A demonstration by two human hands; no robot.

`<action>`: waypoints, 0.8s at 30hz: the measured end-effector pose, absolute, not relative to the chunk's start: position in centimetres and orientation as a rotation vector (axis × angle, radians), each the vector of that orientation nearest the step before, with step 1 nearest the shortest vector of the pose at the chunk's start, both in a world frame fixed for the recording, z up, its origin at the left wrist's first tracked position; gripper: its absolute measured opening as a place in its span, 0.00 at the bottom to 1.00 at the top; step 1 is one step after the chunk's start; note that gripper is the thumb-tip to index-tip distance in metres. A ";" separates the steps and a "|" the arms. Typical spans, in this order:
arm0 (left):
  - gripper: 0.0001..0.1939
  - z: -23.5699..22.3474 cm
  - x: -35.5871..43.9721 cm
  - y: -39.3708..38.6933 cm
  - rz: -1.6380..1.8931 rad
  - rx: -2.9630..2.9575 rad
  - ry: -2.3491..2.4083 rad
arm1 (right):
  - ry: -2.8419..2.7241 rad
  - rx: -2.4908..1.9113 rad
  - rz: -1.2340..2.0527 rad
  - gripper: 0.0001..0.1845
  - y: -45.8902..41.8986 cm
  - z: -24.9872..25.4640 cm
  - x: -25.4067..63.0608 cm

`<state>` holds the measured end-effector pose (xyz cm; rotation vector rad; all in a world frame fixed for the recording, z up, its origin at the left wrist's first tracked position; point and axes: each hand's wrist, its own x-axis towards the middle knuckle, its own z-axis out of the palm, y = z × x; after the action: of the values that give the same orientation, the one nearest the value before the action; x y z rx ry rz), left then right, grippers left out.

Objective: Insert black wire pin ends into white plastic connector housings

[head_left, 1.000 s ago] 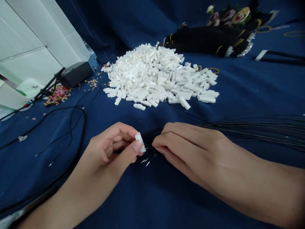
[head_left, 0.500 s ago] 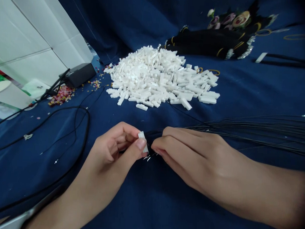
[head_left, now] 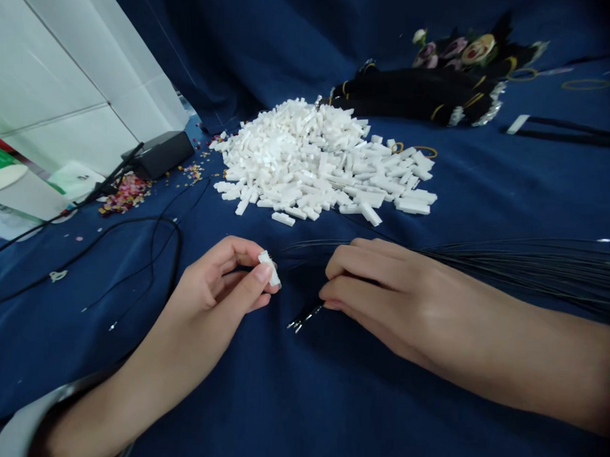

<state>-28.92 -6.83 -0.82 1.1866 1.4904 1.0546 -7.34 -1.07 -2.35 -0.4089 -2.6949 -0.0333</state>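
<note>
Between thumb and fingers, my left hand (head_left: 233,276) pinches a small white plastic connector housing (head_left: 270,268). To the right, my right hand (head_left: 383,284) is closed on thin black wires; their metal-tipped ends (head_left: 306,318) poke out below its fingertips, pointing down and left. A gap separates these wire ends from the connector housing. More black wires (head_left: 524,263) run in a bundle behind the right hand toward the right edge. Beyond both hands lies a large pile of white connector housings (head_left: 307,162) on the dark blue cloth (head_left: 259,400). My right fingertips are partly hidden.
Bundled black cables with yellow ties (head_left: 400,92) lie at the back right beside artificial flowers (head_left: 476,49). On the left are a black box (head_left: 162,153), scattered colourful small pieces (head_left: 129,194), a white cup (head_left: 26,192) and a looping black cable (head_left: 109,228).
My left hand has moved left with the connector housing, widening the gap to my right hand. My right hand has shifted slightly right, and the metal wire ends show more fully.
</note>
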 end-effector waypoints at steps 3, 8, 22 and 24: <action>0.04 -0.8 -28.9 -6.9 1.041 1.205 1.476 | -2.668 -0.438 0.005 0.11 -1.2 -2.6 -7.5; 0.03 -0.8 -28.9 -6.8 1.020 1.175 1.429 | -2.553 -0.570 0.281 0.12 -1.7 -2.3 -7.6; 0.02 -0.7 -29.1 -7.1 0.978 1.233 1.392 | -2.494 -0.640 0.071 0.11 -1.8 -2.4 -8.0; 0.02 -0.8 -29.3 -7.2 0.971 1.256 1.391 | -2.500 -0.632 0.061 0.10 -1.8 -2.5 -8.0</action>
<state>-29.25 -7.17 -0.76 1.2562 1.3911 0.9710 -8.03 -1.78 -2.49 -0.6320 -2.4997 0.0610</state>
